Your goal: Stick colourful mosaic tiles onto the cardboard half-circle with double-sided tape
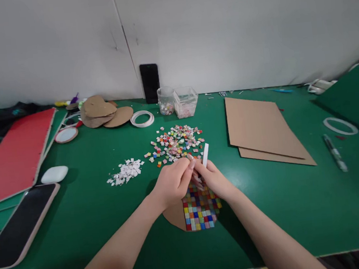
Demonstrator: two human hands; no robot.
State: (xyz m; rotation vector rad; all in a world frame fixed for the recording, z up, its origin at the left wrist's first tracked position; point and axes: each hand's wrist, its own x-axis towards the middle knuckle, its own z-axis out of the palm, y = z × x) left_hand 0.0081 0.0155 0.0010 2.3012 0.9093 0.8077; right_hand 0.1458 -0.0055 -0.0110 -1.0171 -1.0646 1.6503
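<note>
Both hands meet above a round cardboard piece [174,216] whose right part is covered with rows of coloured mosaic tiles [202,213]. My left hand [174,180] is closed, its fingertips pinched together against the right hand's; what they pinch is too small to make out. My right hand [214,178] is closed too, and a narrow white strip [205,154] sticks up from it. Just beyond the hands lies a loose heap of small coloured tiles [177,141]. To the left is a pile of white paper bits [127,172].
Behind the tiles stand a clear cup [166,101] and a clear square container [185,103]. A tape roll [142,118] and cardboard discs [100,113] lie back left. Cardboard sheets [259,128] and a pen [334,152] are at right, a phone [22,224] at left.
</note>
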